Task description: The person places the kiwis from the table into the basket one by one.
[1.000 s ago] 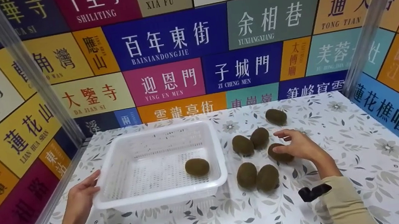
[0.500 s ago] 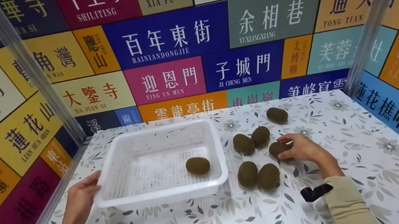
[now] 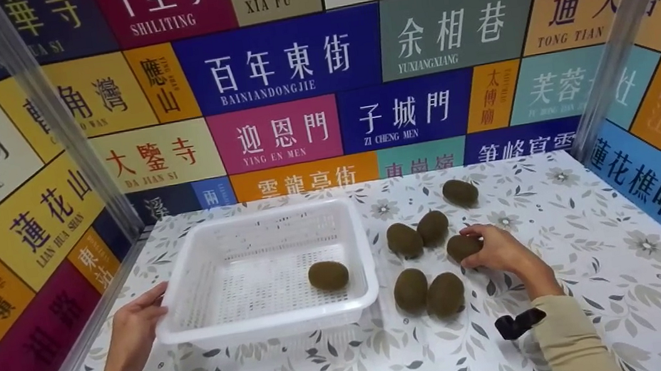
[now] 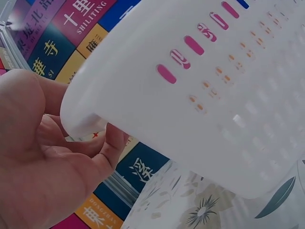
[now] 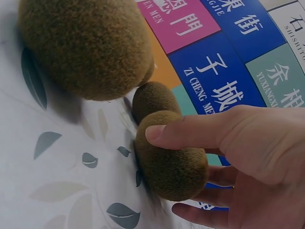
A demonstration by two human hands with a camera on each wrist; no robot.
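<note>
A white plastic basket (image 3: pixel 272 325) with slotted walls stands on the left of the table, one brown kiwi (image 3: pixel 328 276) lying inside it. At its left rim my left hand (image 3: pixel 133 332) grips the edge, thumb above and fingers curled beneath, as the left wrist view shows. My right hand (image 3: pixel 506 252) pinches another kiwi (image 5: pixel 172 164) between thumb and fingers; this fruit appears to rest on the tablecloth. Around it lie more kiwis: a touching pair (image 3: pixel 418 234) to the left, a second pair (image 3: pixel 429 292) nearer me, and a single kiwi (image 3: pixel 461 193) farther back.
A white leaf-patterned cloth (image 3: pixel 605 315) covers the table. Colourful sign panels (image 3: pixel 284 65) rise behind and at both sides. Transparent posts (image 3: pixel 612 43) stand at the back corners. Each wrist carries a black strap (image 3: pixel 521 323) over a beige sleeve.
The right hand's thumb and fingers have closed around the kiwi, having earlier only reached over it. The left hand stays at the basket rim, and the other kiwis lie as before.
</note>
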